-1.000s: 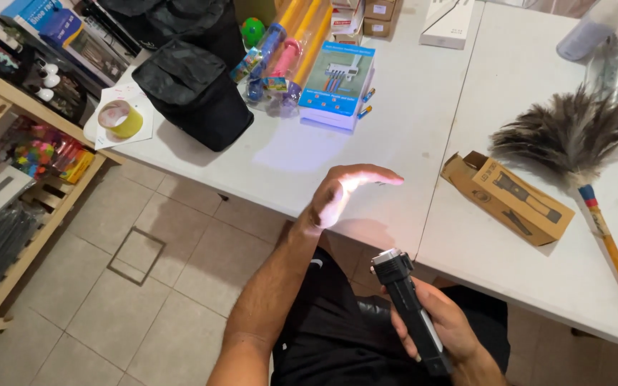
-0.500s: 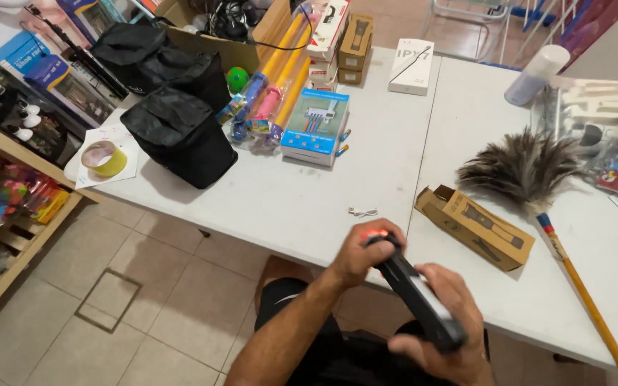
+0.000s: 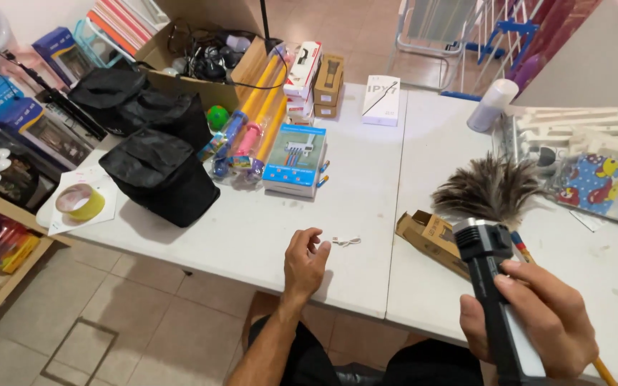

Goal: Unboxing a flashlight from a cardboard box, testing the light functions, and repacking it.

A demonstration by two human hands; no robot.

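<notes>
Torch in my right, cable by my left

Right hand (image 3: 538, 325) fingers wrapped tight around the black torch (image 3: 496, 300), lower right; left hand (image 3: 305, 261) rests loosely open on the desk (image 3: 252, 229), fingertips beside the white cable (image 3: 346, 241), centre frame.

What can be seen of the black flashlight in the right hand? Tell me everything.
The flashlight is a long black torch that looks like hard plastic or metal, with a squared, ribbed head at the top and a pale strip down one side of its body. It is held roughly upright, head tilted slightly away, low on the right of the view, in front of the white table. The right hand wraps its lower body, with the thumb lying across the front. Its lens faces away, so whether it is lit cannot be told.
</notes>
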